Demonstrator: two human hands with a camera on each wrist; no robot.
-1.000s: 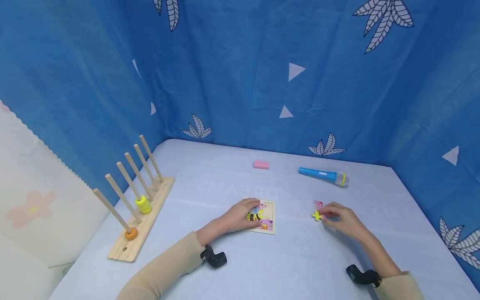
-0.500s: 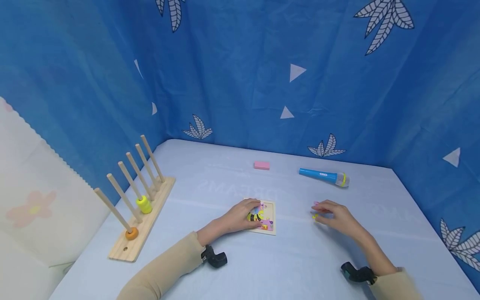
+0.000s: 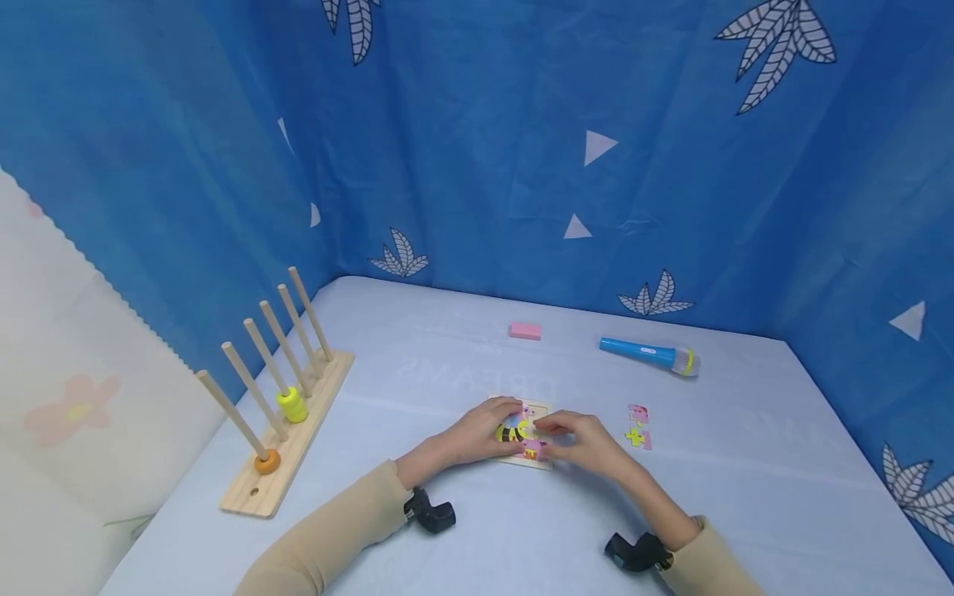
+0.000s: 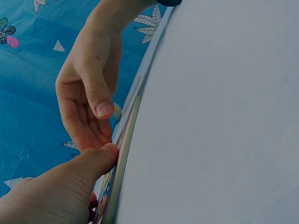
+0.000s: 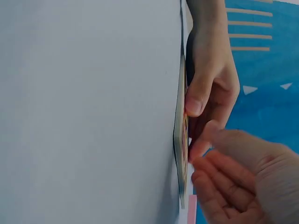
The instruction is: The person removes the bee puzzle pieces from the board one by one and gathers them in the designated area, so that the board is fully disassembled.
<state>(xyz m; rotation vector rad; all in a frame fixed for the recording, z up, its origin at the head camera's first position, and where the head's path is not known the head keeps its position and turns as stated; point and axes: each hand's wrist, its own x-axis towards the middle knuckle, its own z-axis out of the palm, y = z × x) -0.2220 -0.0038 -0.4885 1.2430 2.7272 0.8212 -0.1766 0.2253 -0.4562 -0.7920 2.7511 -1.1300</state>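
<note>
A small wooden puzzle board [image 3: 538,408] with a bee picture lies flat on the pale blue table [image 3: 462,530]. My left hand [image 3: 477,432] covers its left part, fingers arched over the far edge and thumb against the near side, as the right wrist view shows at the board edge [image 5: 180,140]. My right hand [image 3: 581,444] is over the board's right side, its fairly straight fingers [image 4: 96,135] touching the surface beside my left thumb [image 4: 100,158]; I see nothing pinched in it. Two loose pieces, one pink [image 3: 638,412] and one yellow and pink [image 3: 637,437], lie right of the board.
A blue toy microphone [image 3: 647,354] and a pink eraser [image 3: 525,331] lie farther back. A wooden peg rack [image 3: 286,422] stands at the left, with a yellow ring [image 3: 292,406] and an orange ring [image 3: 267,461] on it. Blue cloth walls close in the table.
My right hand has left the loose pieces at the right and moved left onto the puzzle board. The left hand has stayed on the board.
</note>
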